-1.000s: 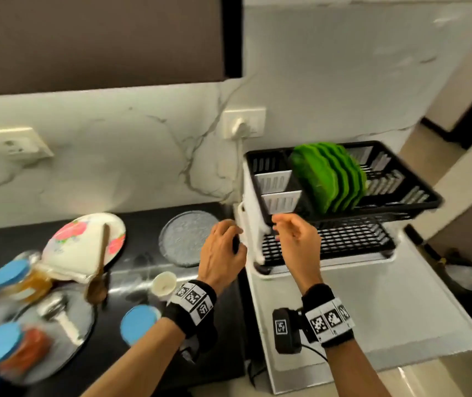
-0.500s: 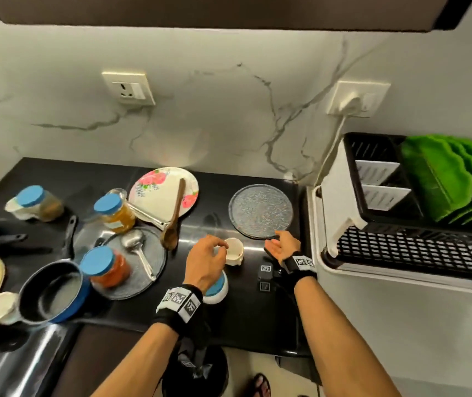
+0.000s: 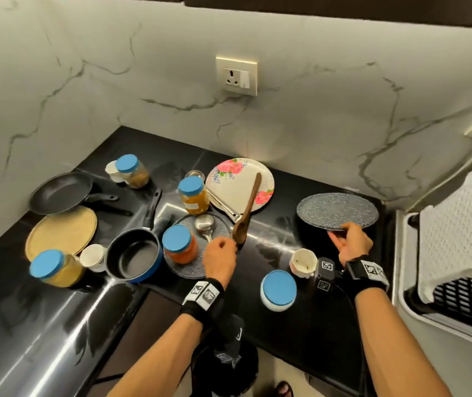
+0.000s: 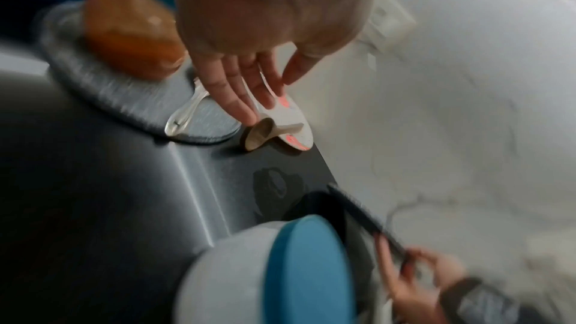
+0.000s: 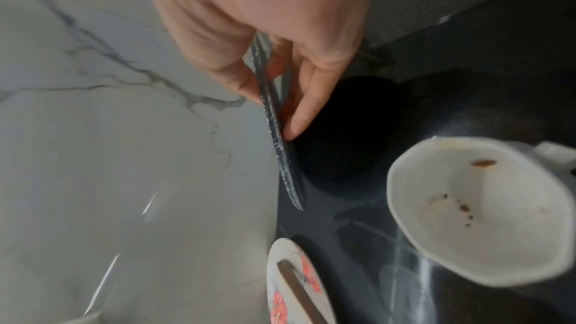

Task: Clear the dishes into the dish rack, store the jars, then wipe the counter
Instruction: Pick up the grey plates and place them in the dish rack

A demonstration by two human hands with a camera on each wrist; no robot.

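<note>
The right hand (image 3: 353, 244) has its grip closed on the near rim of the grey plate (image 3: 338, 211), thumb over the top and fingers (image 5: 299, 112) beneath, so the near rim looks raised off the black surface (image 3: 280, 242) while the far edge looks down, near the wall at 12 o'clock. The left hand (image 3: 220, 257) hangs open with straight fingers (image 4: 240, 97) reaching for the bowl of the wooden spoon (image 3: 247, 210), holding nothing; whether a fingertip already touches it I cannot tell. That spoon leans across the floral plate (image 3: 239, 184), its bowl off the rim at 6 o'clock. At 8 o'clock of the right hand stands a stained cup (image 3: 303, 263), with a blue-lidded jar (image 3: 278, 290) nearer the body. The rack (image 3: 464, 293) sits at 3 o'clock. To do this step well, I judge the fingers should slide further under the grey plate before lifting, since a rim pinch on a flat, wide dish may slip; tilt it upright on the way over so it drops edge-first into a slot. Lift clear of the cup, which stands close enough to be knocked.
</note>
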